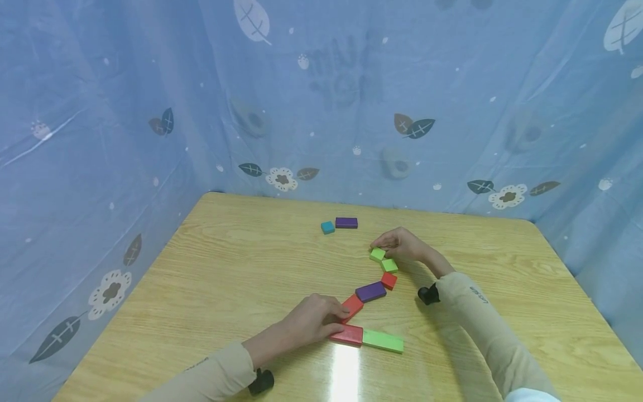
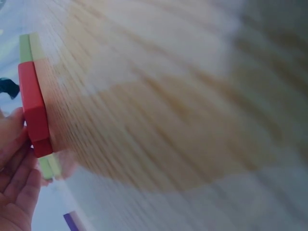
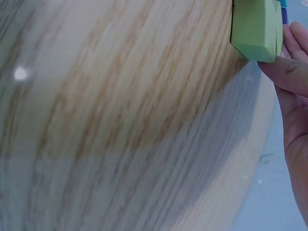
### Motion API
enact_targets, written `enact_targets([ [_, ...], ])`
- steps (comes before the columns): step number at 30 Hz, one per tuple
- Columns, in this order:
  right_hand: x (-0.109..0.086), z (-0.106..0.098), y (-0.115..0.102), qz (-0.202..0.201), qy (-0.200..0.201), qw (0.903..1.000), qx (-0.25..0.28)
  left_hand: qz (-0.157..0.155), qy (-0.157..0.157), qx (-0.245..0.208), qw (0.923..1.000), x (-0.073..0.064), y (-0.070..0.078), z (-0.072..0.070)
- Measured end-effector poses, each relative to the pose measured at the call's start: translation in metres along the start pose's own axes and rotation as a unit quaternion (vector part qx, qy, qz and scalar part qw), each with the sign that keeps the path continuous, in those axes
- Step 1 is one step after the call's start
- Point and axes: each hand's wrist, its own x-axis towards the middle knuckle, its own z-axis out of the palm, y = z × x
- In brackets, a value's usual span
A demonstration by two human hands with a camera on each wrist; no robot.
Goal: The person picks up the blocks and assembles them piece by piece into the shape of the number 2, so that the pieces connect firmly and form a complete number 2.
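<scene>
A bent line of toy blocks lies on the wooden table. My left hand [image 1: 313,319] holds the upper red block [image 1: 353,307], with the thumb by the lower red block [image 1: 351,336]. A long green block [image 1: 383,341] adjoins the lower red one. Past the upper red block come a purple block [image 1: 370,291] and a small red block [image 1: 389,280]. Two small green blocks follow, a nearer one [image 1: 389,266] and a farther one [image 1: 378,255]. My right hand [image 1: 404,245] pinches the farther green block; in the right wrist view, the thumb touches a green block [image 3: 255,31].
Apart from the line, a blue block [image 1: 327,227] and another purple block [image 1: 346,223] lie side by side toward the table's back edge. A blue patterned curtain [image 1: 321,111] hangs behind and at both sides of the wooden table [image 1: 241,251].
</scene>
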Motion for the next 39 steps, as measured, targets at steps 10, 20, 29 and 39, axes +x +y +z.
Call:
enact_targets([
  [10, -0.012, -0.009, -0.004, 0.039, 0.096, 0.9942, 0.026, 0.000, -0.002, -0.002, 1.0000, 0.002, 0.001, 0.003],
  [20, -0.036, -0.015, 0.006, 0.031, 0.219, 0.9676, 0.122, 0.002, -0.006, 0.002, 1.0000, 0.003, 0.000, 0.002],
  [29, -0.053, 0.000, 0.000, 0.042, 0.225, 0.9596, 0.164, 0.002, -0.006, 0.011, 0.9999, 0.004, 0.002, 0.001],
  [39, -0.080, 0.017, -0.013, 0.054, 0.217, 0.9636, 0.147, -0.001, 0.001, -0.007, 1.0000, 0.002, 0.000, -0.003],
])
